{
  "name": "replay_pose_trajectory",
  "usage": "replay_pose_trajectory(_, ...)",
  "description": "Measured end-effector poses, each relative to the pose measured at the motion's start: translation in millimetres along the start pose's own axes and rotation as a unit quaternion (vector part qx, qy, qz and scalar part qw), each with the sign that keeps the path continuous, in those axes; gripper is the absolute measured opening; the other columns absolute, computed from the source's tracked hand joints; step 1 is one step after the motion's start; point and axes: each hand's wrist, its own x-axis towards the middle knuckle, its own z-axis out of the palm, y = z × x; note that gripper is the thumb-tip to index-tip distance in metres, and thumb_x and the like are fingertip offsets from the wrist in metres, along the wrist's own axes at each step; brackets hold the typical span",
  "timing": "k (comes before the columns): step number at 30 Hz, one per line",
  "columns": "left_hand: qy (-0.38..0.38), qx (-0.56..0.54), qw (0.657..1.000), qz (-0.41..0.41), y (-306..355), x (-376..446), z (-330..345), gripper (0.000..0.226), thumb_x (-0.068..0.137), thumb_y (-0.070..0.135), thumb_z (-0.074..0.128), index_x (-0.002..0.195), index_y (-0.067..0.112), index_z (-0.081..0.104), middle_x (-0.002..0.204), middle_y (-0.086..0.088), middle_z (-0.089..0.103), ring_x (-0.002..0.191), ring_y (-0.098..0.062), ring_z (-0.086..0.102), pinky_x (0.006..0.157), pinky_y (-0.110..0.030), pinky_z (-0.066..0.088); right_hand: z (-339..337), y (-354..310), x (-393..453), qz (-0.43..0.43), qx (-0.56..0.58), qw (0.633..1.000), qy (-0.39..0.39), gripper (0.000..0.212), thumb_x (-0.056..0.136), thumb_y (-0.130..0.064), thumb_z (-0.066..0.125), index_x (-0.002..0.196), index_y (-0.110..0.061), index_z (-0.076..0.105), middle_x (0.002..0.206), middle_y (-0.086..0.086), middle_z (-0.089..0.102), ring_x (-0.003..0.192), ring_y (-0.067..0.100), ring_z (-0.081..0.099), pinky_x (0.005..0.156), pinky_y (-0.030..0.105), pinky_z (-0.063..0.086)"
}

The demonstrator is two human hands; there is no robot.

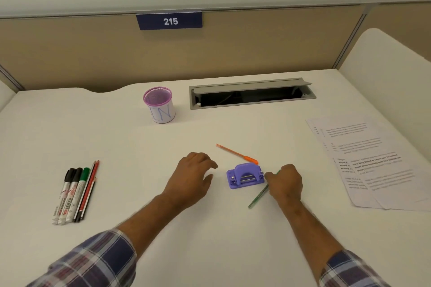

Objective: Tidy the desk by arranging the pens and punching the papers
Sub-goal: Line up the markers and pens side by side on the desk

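Note:
A purple hole punch (245,176) sits mid-desk. An orange pen (236,153) lies just behind it. My right hand (285,183) is right of the punch, its fingers curled round a green pen (257,197) that slants toward me. My left hand (195,176) hovers left of the punch, fingers loosely bent, holding nothing. Several markers and pencils (75,191) lie side by side at the left. A pink mesh pen cup (159,105) stands at the back. Printed papers (368,161) lie at the right.
An open grey cable tray (251,93) is set into the desk at the back. A beige partition with a blue "215" sign (169,21) rises behind. A white side panel (384,60) closes the right.

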Motion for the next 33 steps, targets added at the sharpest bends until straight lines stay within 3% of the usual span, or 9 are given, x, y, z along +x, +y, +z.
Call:
replay_pose_trajectory(3,0.0,0.014,1.0,0.009,3.8,23.2,-0.3,0.029,0.09,0.016,0.062,0.118,0.023,0.066,0.118,0.004,0.064,0.114,-0.02,0.055,0.096,-0.03,0.039,-7.7,-0.7,6.0,-0.039,-0.01,0.999,0.007,0.03,0.08,-0.018,0.069,0.101,0.002,0.06,0.088,0.011,0.063,0.075,0.025,0.051,0.069,0.028,0.037)
replay_pose_trajectory(8,-0.01,-0.001,1.0,-0.004,18.0,76.3,18.0,0.044,0.094,0.012,0.059,0.135,0.026,0.057,0.135,0.001,0.062,0.125,-0.021,0.054,0.105,-0.033,0.039,-22.3,-12.5,11.8,-0.122,0.025,0.992,0.008,0.037,0.088,-0.019,0.062,0.122,-0.006,0.062,0.109,0.012,0.07,0.094,0.028,0.065,0.081,0.029,0.046)
replay_pose_trajectory(11,-0.059,0.016,0.998,-0.01,24.9,96.6,38.3,0.046,0.095,0.015,0.059,0.139,0.027,0.053,0.14,0.001,0.057,0.126,-0.021,0.051,0.105,-0.033,0.039,-30.0,-13.9,12.1,-0.14,0.047,0.989,-0.004,0.036,0.09,-0.017,0.059,0.125,-0.009,0.06,0.089,0.008,0.07,0.072,0.019,0.061,0.074,0.027,0.046)
replay_pose_trajectory(14,-0.082,0.035,0.996,-0.016,21.8,94.2,55.5,0.034,0.097,0.023,0.056,0.13,0.026,0.062,0.13,0.001,0.059,0.117,-0.021,0.051,0.096,-0.031,0.037,-34.6,-10.9,9.7,-0.148,0.067,0.986,-0.021,0.035,0.091,-0.012,0.057,0.126,-0.01,0.06,0.066,-0.003,0.056,0.059,0.011,0.052,0.068,0.027,0.044)
replay_pose_trajectory(17,-0.027,0.034,0.998,-0.053,14.9,83.4,61.7,0.026,0.097,0.022,0.054,0.115,0.024,0.071,0.111,0.001,0.068,0.102,-0.02,0.057,0.082,-0.026,0.034,-37.1,-8.3,7.5,-0.152,0.092,0.983,-0.035,0.036,0.091,-0.008,0.056,0.126,-0.01,0.059,0.067,0.004,0.057,0.062,0.018,0.053,0.068,0.034,0.05)
replay_pose_trajectory(20,0.011,-0.007,0.987,-0.157,8.6,70.1,57.7,0.024,0.095,0.016,0.055,0.109,0.019,0.074,0.105,-0.001,0.071,0.096,-0.02,0.061,0.083,-0.025,0.042,-35.6,-7.1,4.0,-0.157,0.118,0.98,-0.04,0.036,0.091,-0.005,0.055,0.126,-0.01,0.059,0.065,0.001,0.053,0.059,0.016,0.049,0.067,0.032,0.048)
replay_pose_trajectory(24,0.048,-0.158,0.94,-0.298,6.5,50.4,36.0,0.017,0.096,0.02,0.059,0.098,0.016,0.075,0.091,0.002,0.07,0.079,-0.016,0.058,0.07,-0.023,0.04,-29.0,-17.5,-2.7,-0.163,0.162,0.972,-0.05,0.037,0.092,-0.004,0.053,0.128,-0.009,0.056,0.065,-0.003,0.052,0.059,0.012,0.05,0.065,0.029,0.048)
replay_pose_trajectory(28,0.072,-0.306,0.882,-0.35,9.1,25.9,9.4,0.019,0.094,0.019,0.062,0.079,0.017,0.073,0.067,0.003,0.069,0.058,-0.01,0.061,0.052,-0.018,0.044,-18.1,-39.9,-19.5,-0.163,0.216,0.959,-0.087,0.034,0.094,-0.007,0.055,0.128,-0.011,0.05,0.072,0.001,0.056,0.065,0.013,0.057,0.068,0.026,0.052)
replay_pose_trajectory(33,0.066,-0.443,0.809,-0.381,12.8,-17.0,-9.1,0.018,0.091,0.011,0.067,0.076,0.013,0.076,0.075,-0.005,0.074,0.058,-0.015,0.067,0.058,-0.026,0.056,6.1,-64.4,-55.5,-0.123,0.25,0.944,-0.178,0.024,0.092,-0.009,0.061,0.114,-0.013,0.053,0.072,0.005,0.063,0.057,0.015,0.062,0.054,0.03,0.056)
